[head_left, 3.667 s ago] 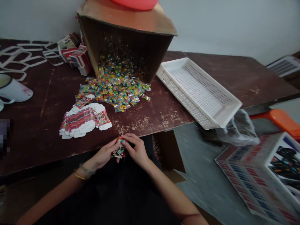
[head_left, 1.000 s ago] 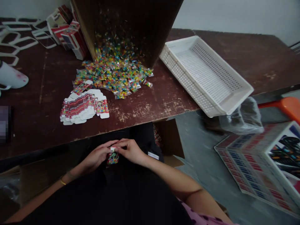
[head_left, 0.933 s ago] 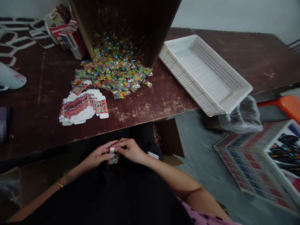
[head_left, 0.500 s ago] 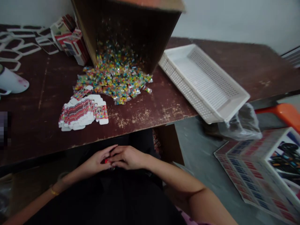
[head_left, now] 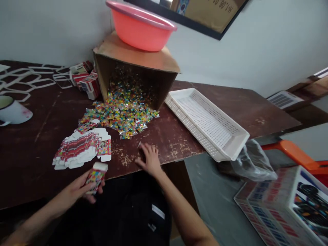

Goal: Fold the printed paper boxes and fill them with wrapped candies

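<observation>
My left hand point(head_left: 83, 187) is closed around a small printed carton point(head_left: 96, 177), red and multicoloured, with its white end flap up. It is just in front of the table's edge. My right hand point(head_left: 150, 159) is over the table near the front edge, fingers apart. A small pale spot shows at its fingertips, too blurred to name. Beyond it a heap of candy packets point(head_left: 125, 116), small, clear and colourful, spills from a cardboard box point(head_left: 138, 59) lying on its side. Left of my right hand lies a fanned stack of flat cartons point(head_left: 79, 147).
A white perforated basket point(head_left: 205, 119) overhangs the table's right front edge, with a clear plastic bag point(head_left: 256, 164) below it. A pink basin point(head_left: 140, 29) sits on the cardboard box. An enamel mug point(head_left: 16, 111) stands at left. An orange chair point(head_left: 294, 153) is at right.
My hands, together in front of my lap before, are now apart. The left has moved left with the carton; the right has reached onto the table. My view has tilted up, showing the basin.
</observation>
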`<state>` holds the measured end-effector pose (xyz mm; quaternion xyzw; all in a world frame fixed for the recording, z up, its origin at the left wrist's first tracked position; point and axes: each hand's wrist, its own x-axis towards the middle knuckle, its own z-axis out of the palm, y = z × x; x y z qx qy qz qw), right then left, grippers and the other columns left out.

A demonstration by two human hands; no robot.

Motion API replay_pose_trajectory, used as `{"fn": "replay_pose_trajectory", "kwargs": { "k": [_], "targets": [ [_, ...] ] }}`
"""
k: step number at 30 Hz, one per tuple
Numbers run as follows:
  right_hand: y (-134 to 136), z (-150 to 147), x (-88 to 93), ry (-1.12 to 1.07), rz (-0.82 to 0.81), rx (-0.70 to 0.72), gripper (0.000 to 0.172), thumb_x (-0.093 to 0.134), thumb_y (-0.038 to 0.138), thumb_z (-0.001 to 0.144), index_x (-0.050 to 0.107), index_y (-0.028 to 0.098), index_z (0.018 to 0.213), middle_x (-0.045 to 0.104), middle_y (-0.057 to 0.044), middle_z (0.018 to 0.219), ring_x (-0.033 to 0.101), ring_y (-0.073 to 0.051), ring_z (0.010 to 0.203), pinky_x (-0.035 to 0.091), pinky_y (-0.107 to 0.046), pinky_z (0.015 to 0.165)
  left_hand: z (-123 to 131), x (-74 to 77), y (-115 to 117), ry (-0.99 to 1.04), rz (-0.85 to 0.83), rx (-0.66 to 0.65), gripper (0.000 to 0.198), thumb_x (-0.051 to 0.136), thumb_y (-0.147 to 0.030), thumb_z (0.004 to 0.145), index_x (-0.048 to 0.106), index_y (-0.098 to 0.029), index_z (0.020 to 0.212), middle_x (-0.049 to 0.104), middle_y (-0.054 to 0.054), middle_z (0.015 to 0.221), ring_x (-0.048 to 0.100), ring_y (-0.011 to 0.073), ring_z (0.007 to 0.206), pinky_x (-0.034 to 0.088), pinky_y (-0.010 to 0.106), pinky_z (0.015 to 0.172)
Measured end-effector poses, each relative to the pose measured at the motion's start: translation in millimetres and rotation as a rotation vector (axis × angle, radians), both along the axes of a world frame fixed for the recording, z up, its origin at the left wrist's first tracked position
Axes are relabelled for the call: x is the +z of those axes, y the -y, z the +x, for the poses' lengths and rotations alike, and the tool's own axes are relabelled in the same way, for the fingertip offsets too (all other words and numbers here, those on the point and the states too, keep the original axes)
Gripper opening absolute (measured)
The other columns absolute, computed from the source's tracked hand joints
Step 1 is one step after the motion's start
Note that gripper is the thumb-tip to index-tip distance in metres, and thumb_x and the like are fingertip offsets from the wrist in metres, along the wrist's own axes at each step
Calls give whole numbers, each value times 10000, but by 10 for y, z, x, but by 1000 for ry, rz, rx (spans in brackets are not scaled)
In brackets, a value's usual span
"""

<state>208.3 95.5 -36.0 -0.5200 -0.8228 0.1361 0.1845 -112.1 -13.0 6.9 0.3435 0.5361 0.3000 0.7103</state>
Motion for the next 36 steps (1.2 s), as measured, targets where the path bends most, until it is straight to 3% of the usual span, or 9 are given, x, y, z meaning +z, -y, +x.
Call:
{"fn": "replay_pose_trajectory", "kwargs": {
  "k": [5,9,15,18,23,26,31,34,36],
  "targets": [
    [855,-197,69,-308,-196,180,304,481,222,961,581,220,1248,655,-106,1100,584,-210,1009,450,-366,900,471,-28,-257,77,22,64,420,688,-382,812,563,-204,1171,672,70,932,630,202,766,529,278,576],
    [731,-322,466,-564,-396,153,204,472,280,976,541,206,1153,654,-26,929,602,-140,790,473,-254,746,677,-22,-241,30,54,-62,489,683,-425,799,544,-182,1200,641,49,857,607,193,711,492,250,503],
    [354,-486,813,-210,-152,301,118,531,258,939,616,176,941,623,-68,931,533,-194,905,404,-311,819,708,61,-111,-56,182,-137,460,701,-449,776,586,-166,1119,634,34,778,579,180,638,438,219,438],
    [366,-562,796,-161,-130,445,176,500,259,964,647,182,1022,618,-81,1026,510,-201,965,378,-345,858,654,38,-76,-53,149,-68,455,670,-529,789,604,-168,1059,633,30,753,589,182,633,435,213,421],
    [493,-725,600,-448,-196,194,131,595,224,912,721,208,939,599,-58,998,519,-188,984,379,-359,906,570,-76,-64,-6,70,51,629,434,-696,854,660,-120,964,668,83,770,635,225,711,507,262,476],
    [588,-811,449,-761,-394,98,112,635,238,870,737,220,913,571,-35,938,545,-153,889,447,-302,818,545,-123,-72,8,66,24,575,565,-652,812,670,-117,996,688,87,806,638,226,708,518,272,486],
    [717,-838,249,-1335,-998,-91,432,700,344,785,630,268,1204,610,-26,1034,516,-72,617,479,-219,566,547,-121,-89,47,28,34,566,475,-636,868,693,-124,973,708,96,809,640,233,736,536,294,535],
    [706,-828,217,-1307,-1202,-37,420,762,301,706,683,226,1111,643,-18,958,543,-61,578,475,-198,536,550,-82,-122,9,97,-64,473,556,-562,843,717,-140,982,719,91,845,638,238,767,536,289,546],
    [679,-820,262,-1169,-1082,39,317,745,294,728,725,222,1036,645,-25,963,589,-92,640,485,-205,538,543,-55,-157,-41,148,-121,398,650,-473,791,721,-165,1034,724,89,950,637,246,820,545,293,571]
  ]
}}
